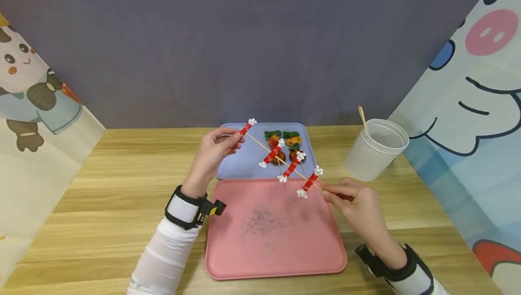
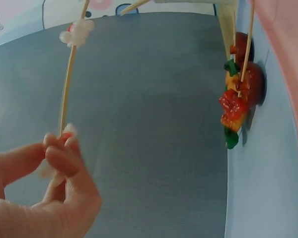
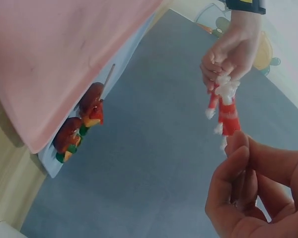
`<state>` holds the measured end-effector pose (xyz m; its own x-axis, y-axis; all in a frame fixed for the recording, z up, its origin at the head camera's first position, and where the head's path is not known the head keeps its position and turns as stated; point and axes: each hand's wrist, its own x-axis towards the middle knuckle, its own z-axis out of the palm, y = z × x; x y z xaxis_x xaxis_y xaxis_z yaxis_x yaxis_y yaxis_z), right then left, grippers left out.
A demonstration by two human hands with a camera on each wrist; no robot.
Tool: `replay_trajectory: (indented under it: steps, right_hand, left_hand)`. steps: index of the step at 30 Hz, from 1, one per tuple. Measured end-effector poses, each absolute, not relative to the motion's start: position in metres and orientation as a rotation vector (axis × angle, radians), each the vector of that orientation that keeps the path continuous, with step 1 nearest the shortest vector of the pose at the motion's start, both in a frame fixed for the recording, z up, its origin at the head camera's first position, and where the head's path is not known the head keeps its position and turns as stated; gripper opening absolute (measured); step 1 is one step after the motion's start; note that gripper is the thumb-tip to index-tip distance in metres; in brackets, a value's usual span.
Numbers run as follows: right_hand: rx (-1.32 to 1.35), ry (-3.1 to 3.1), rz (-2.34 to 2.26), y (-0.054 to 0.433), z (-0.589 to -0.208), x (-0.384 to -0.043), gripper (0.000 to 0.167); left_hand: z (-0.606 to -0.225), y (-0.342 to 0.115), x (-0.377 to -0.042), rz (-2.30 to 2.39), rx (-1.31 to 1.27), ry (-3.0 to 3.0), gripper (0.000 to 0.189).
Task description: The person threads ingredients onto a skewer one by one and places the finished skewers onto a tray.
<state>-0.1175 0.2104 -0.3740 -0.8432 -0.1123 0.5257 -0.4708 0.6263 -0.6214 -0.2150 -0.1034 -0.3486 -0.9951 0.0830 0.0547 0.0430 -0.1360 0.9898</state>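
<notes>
A thin wooden skewer [image 1: 257, 142] is held up at a slant over the trays, threaded with several red pieces [image 1: 312, 181] that have knobbly white ends. My left hand [image 1: 215, 150] pinches the red piece at the skewer's far end [image 1: 246, 129] between thumb and fingers. At the near end, my right hand [image 1: 358, 204] grips the bare stick with thumb and fingertips. The right wrist view shows the red pieces [image 3: 229, 119] lined up between both hands. In the left wrist view the fingers [image 2: 64, 158] partly hide the end piece.
Below the hands lies a pink tray [image 1: 277, 259] with grey smudges. Behind it a blue tray [image 1: 238, 164] bears two skewers of food-like pieces [image 1: 294, 141] in green, orange, red and brown. A white tub [image 1: 368, 157] with wooden sticks [image 1: 363, 118] stands at right. A grey wall [image 1: 244, 59] rises behind.
</notes>
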Motion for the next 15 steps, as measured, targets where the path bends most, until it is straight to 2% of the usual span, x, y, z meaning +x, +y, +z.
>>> replay_trajectory:
  steps: [3, 8, 15]
  right_hand:
    - [0.475, -2.414, 1.078, 0.2103, -0.3739, -0.1186, 0.024]
    - [0.458, -2.435, 1.064, 0.2082, -0.3741, -0.1176, 0.024]
    - [0.446, -2.45, 1.071, 0.2033, -0.3766, -0.1139, 0.025]
  left_hand:
    - [-0.3503, -0.1014, -0.2151, 2.354, 0.121, 2.132, 0.024]
    - [-0.3521, -0.1004, -0.2167, 2.497, 0.021, 1.873, 0.008]
    - [-0.3552, -0.1027, -0.2165, 2.509, -0.099, 1.626, 0.021]
